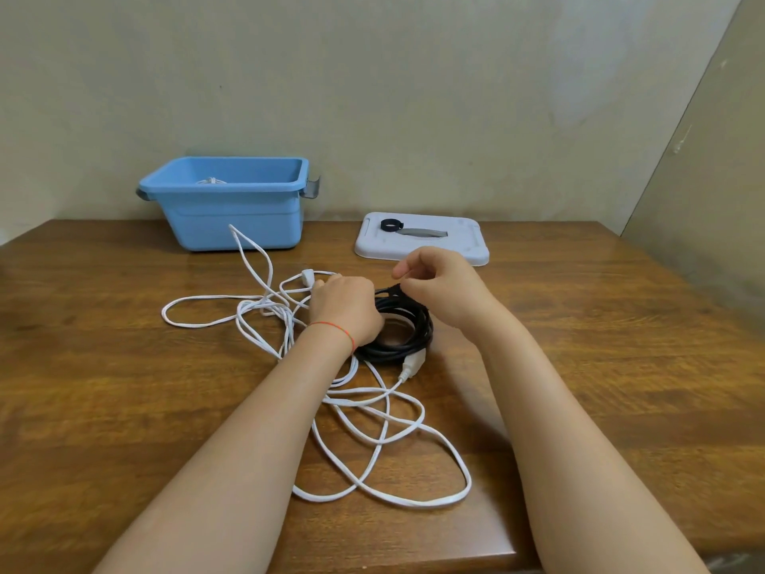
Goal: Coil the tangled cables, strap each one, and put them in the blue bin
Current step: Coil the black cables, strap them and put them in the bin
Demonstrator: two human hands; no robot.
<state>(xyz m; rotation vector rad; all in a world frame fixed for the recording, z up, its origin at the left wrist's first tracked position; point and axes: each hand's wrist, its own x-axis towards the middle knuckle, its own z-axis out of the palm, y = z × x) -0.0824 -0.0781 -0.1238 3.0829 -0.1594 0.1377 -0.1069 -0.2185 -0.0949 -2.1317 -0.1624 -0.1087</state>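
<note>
A coiled black cable (407, 333) lies at the table's centre. My left hand (345, 310) grips the coil's left side. My right hand (439, 283) pinches a black strap (389, 291) at the top of the coil. Tangled white cable (372, 441) sprawls in loose loops around and in front of the coil, with a white plug (410, 366) by the coil's near edge. The blue bin (232, 200) stands at the back left, and a white coiled cable (211, 181) shows inside it.
A white lid (463, 242) lies at the back right of the wooden table (600, 345), carrying a rolled black strap (389, 224) and a flat grey strap (422, 233). Walls close off the back and right side.
</note>
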